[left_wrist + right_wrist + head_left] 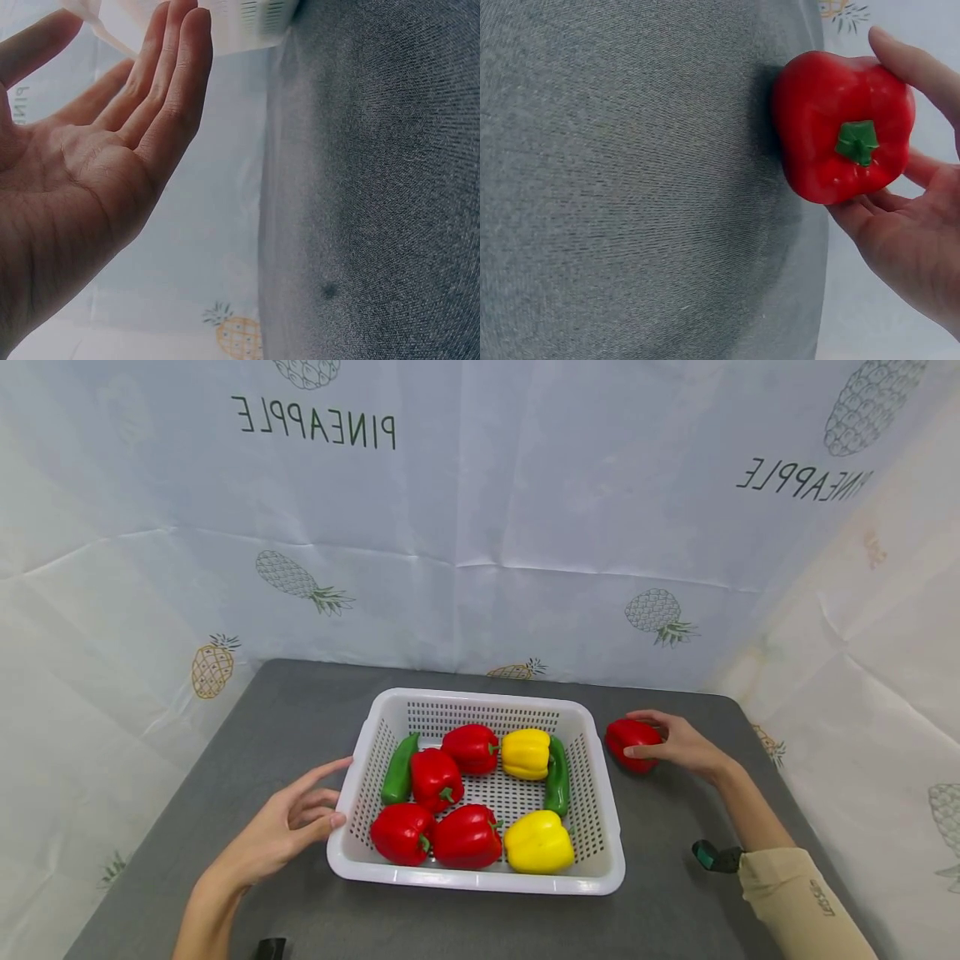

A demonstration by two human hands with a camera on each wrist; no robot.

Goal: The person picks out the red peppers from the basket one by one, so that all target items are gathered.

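Observation:
A white perforated plastic basket (480, 882) stands on the grey table. My left hand (281, 827) is at its left side, thumb and fingertips right at the rim, fingers extended; the left wrist view shows a bare palm (97, 172). Right of the basket, my right hand (678, 745) holds a red bell pepper (628, 745) between thumb and fingers. In the right wrist view this pepper (832, 112) shows its green stem, lying on its side close over the tabletop.
Inside the basket lie several red bell peppers (467, 837), two yellow bell peppers (538, 843) and two long green peppers (557, 781). A pineapple-print cloth (480, 527) hangs behind the table (315, 710) and along its sides.

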